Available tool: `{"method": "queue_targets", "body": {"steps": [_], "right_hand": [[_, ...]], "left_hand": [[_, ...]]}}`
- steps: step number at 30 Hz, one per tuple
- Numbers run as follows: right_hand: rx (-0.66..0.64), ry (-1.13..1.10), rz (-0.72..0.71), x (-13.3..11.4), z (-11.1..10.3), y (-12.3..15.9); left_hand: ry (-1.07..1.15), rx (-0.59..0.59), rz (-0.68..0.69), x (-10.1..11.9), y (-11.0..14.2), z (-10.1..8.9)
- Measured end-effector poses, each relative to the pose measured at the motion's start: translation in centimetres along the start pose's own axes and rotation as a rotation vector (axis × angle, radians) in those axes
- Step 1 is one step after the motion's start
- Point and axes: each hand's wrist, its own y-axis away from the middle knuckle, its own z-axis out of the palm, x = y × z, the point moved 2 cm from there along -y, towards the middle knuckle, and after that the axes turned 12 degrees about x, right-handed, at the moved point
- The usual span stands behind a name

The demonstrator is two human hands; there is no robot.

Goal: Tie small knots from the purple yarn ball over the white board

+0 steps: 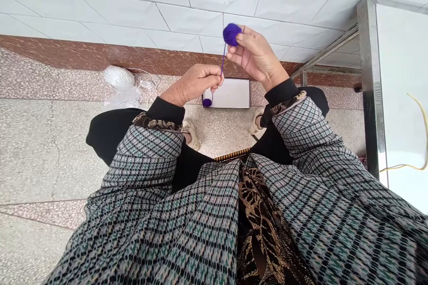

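Note:
My right hand [252, 51] is raised in front of the tiled wall, its thumb and fingers closed on a small ball of purple yarn [232, 34]. From the ball a taut purple strand [223, 59] runs down to my left hand [199, 82], where the fingers pinch it. Below, on the floor, lies a shallow white box [232, 93] with dark edges. Another purple yarn ball [207, 103] sits at its left end, partly below my left hand. A strand seems to link that ball upward to the left hand.
White string in a wound ball [118, 76] lies with clear plastic and loose loops on the floor at left. A metal-framed white table [401, 75] stands at right, with a yellow cord [423, 120] on it. The tiled wall [133, 4] is directly ahead.

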Motion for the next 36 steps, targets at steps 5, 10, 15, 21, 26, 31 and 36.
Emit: {"method": "queue_targets", "body": {"steps": [5,10,15,21,26,31,36], "right_hand": [[-0.231,0.753,0.046,1.2,0.0,-0.1],[-0.551,0.432,0.155,0.6,-0.7,0.5],[-0.109,-0.097,-0.041,-0.6,-0.6,-0.2],[0.063,0.258,0.076,1.0,0.5,-0.2],[-0.336,0.974,0.110,2.0,0.2,0.3],[-0.533,0.643,0.221,1.3,-0.2,1.0],[-0.187,0.048,0.168,0.6,0.1,0.3]], "left_hand": [[-0.102,-0.029,-0.009,0.6,0.3,-0.4],[-0.124,0.073,-0.011,0.3,0.0,-1.7],[-0.063,0.015,-0.023,0.1,-0.1,-1.0],[-0.064,-0.101,-0.032,-0.1,0.4,0.5],[-0.082,-0.032,-0.020,-0.2,0.4,-0.4],[-0.120,0.109,-0.036,-0.6,-0.2,-1.5],[-0.156,0.124,-0.085,-1.0,-0.4,-0.8]]}}
